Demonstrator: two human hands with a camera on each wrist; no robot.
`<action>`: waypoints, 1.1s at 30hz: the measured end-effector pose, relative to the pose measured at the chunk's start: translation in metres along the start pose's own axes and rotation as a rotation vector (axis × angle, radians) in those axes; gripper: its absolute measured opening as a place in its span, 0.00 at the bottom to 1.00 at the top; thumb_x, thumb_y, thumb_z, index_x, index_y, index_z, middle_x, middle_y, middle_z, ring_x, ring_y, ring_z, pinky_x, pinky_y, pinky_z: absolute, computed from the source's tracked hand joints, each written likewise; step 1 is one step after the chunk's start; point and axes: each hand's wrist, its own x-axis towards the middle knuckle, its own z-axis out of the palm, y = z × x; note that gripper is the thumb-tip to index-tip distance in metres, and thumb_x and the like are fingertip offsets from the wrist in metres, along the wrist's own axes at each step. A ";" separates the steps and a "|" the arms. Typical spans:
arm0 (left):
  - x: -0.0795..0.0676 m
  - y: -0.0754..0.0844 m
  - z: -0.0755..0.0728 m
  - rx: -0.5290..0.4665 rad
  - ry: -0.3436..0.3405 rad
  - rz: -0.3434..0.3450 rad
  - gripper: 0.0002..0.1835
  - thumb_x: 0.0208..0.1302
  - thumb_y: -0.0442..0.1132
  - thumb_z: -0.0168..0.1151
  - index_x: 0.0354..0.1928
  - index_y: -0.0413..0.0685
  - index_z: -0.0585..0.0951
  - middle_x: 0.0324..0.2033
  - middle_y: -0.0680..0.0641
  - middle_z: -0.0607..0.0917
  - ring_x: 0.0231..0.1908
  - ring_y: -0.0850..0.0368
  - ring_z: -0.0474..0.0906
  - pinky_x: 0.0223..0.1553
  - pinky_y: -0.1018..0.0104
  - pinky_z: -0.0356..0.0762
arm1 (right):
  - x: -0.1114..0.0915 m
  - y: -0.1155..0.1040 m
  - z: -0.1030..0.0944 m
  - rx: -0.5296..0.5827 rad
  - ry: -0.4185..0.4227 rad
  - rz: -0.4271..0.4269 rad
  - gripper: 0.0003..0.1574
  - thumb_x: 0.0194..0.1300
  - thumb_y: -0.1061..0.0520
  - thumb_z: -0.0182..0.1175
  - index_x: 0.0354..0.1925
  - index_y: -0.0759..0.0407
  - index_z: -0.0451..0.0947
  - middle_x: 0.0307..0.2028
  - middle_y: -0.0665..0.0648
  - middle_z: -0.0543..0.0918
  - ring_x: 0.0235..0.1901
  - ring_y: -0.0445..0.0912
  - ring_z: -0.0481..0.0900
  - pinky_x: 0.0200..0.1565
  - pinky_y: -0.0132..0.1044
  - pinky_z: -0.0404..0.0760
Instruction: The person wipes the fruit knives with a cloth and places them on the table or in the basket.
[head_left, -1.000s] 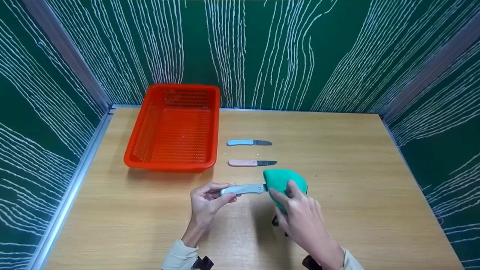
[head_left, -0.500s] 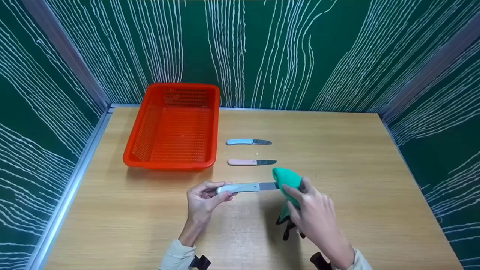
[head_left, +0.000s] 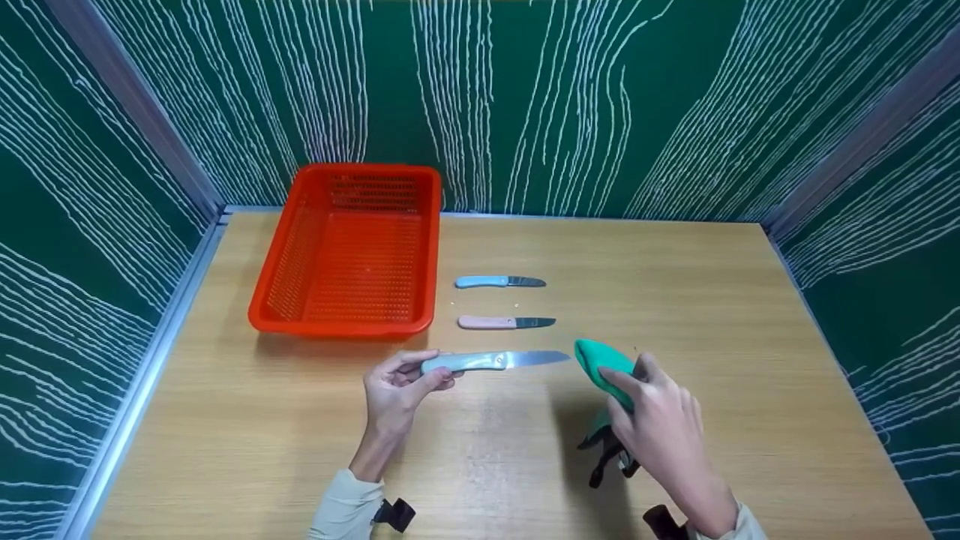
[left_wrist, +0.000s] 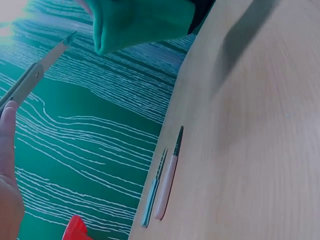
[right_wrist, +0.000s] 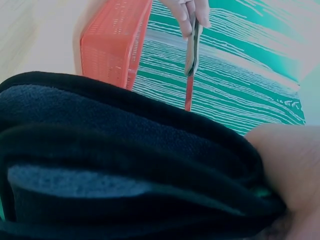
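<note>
The cloth [head_left: 600, 361] has slid rightward off the blade [head_left: 536, 358]: half a second ago it covered the tip, and now the whole blade is bare, with the cloth just beside the point and apart from it. The knife [head_left: 465, 362] has shifted a little to the left too.

The left hand [head_left: 397, 390] holds the knife in the air above the worktop [head_left: 750, 300], thumb on the near side and fingers behind, clamped on the butt of the handle. That grip probably serves to keep skin away from the edge and leave the full blade free for the cloth. The right hand [head_left: 660, 427] has its fingers clamped on the folded cloth; the fold seems meant to put fabric between fingers and steel.

The blue knife [head_left: 481, 281] and pink knife [head_left: 487, 322] lie parallel on the worktop, handles toward the basket [head_left: 341, 328], perhaps so that each can be taken by its handle.

The held knife has a pale, glossy handle with a rivet near the blade, which is bright and tapers to a point. The cloth is green outside, dark within and edged in black. Whether any dirt remains on the steel, I cannot tell.
</note>
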 end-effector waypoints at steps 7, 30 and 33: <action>0.012 0.006 -0.010 0.031 0.017 0.007 0.13 0.54 0.19 0.63 0.43 0.20 0.76 0.36 0.33 0.85 0.32 0.44 0.85 0.34 0.54 0.83 | -0.002 0.004 0.000 -0.004 -0.014 0.012 0.20 0.44 0.69 0.61 0.39 0.58 0.87 0.28 0.55 0.69 0.14 0.41 0.58 0.11 0.29 0.58; 0.053 0.032 -0.058 0.100 0.215 -0.076 0.18 0.55 0.28 0.67 0.47 0.27 0.78 0.43 0.31 0.82 0.38 0.39 0.83 0.40 0.56 0.82 | 0.000 0.015 -0.007 0.015 -0.057 0.089 0.21 0.45 0.69 0.59 0.40 0.60 0.86 0.24 0.54 0.68 0.15 0.43 0.59 0.13 0.32 0.59; 0.060 0.034 -0.064 0.095 0.233 -0.072 0.18 0.56 0.29 0.67 0.47 0.27 0.78 0.43 0.31 0.83 0.37 0.40 0.83 0.40 0.55 0.82 | 0.000 0.017 -0.007 0.014 -0.053 0.085 0.21 0.45 0.69 0.58 0.39 0.60 0.86 0.24 0.54 0.67 0.15 0.43 0.60 0.13 0.32 0.59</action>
